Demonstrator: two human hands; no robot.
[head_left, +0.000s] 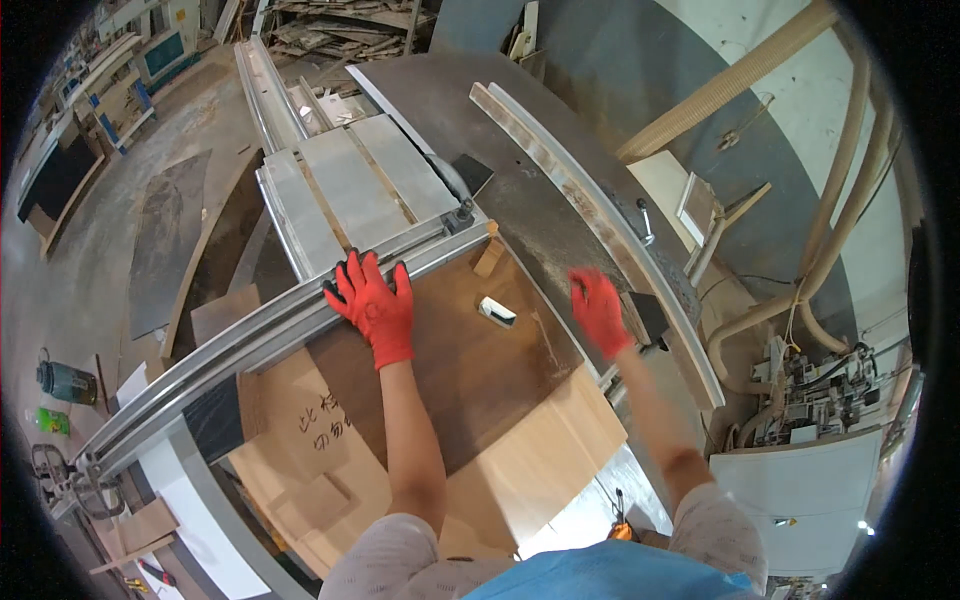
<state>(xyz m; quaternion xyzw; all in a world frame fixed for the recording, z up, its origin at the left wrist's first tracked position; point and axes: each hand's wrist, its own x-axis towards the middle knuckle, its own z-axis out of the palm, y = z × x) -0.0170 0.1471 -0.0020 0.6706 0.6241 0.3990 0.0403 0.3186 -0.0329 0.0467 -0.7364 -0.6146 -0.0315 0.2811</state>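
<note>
Dark brown panel [470,360] at frame centre, flat on saw table, against fence [270,330]. Left hand [375,305] splayed, pressing its upper-left edge; right hand [600,308] blurred at right edge, fingers unclear. No cut visible yet.

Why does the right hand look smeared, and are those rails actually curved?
Head view: the right hand is motion-blurred, its glove fingers soft, while the left hand on the brown board is sharp. The metal fence rail and the long guide bar bow from fisheye distortion; corners go black.
</note>
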